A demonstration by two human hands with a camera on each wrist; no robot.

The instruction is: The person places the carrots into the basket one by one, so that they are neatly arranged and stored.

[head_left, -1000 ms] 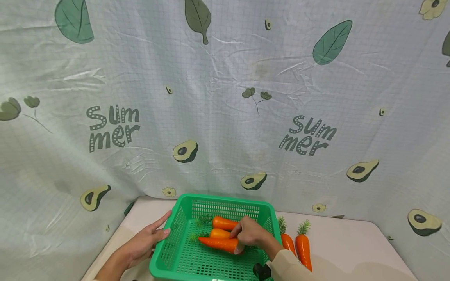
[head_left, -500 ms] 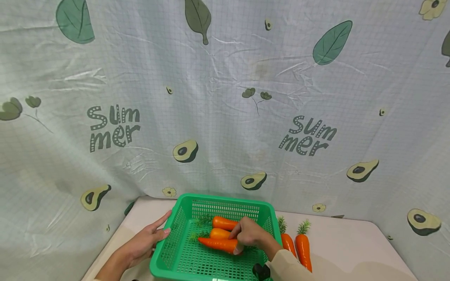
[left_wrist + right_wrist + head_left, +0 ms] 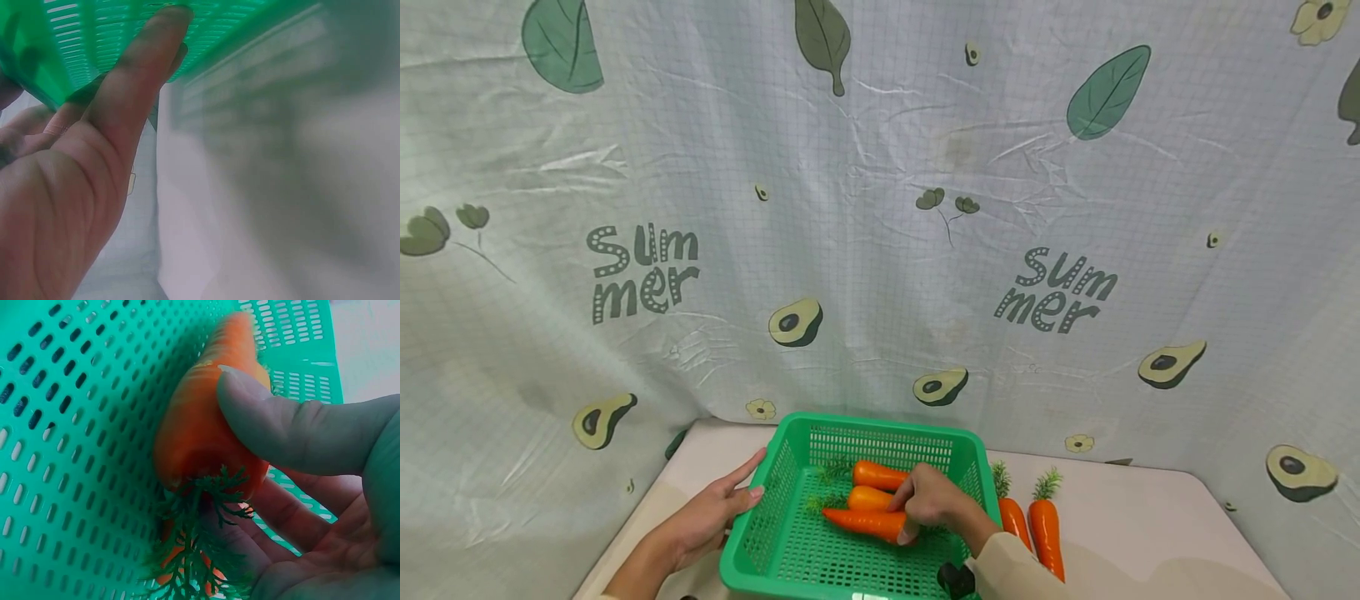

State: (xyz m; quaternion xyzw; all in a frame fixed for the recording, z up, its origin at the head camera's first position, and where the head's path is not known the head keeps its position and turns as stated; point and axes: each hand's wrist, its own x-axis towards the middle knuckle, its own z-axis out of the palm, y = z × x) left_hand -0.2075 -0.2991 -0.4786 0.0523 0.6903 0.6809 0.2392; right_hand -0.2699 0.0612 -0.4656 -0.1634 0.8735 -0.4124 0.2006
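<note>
A plain cream sleeve (image 3: 1018, 571) ended behind the right hand (image 3: 934, 500), with a small, rounded black fitting (image 3: 955, 580) near its cuff, and a pale sliver of fabric (image 3: 613, 597) edged the left forearm (image 3: 643, 567).

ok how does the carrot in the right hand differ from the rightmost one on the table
The held carrot is pinched by the right hand inside the green basket; the rightmost carrot lies outside it on the table. The held carrot points its tip left; the rightmost carrot's leafy top points away from the person. Both are orange and leafy.
</note>
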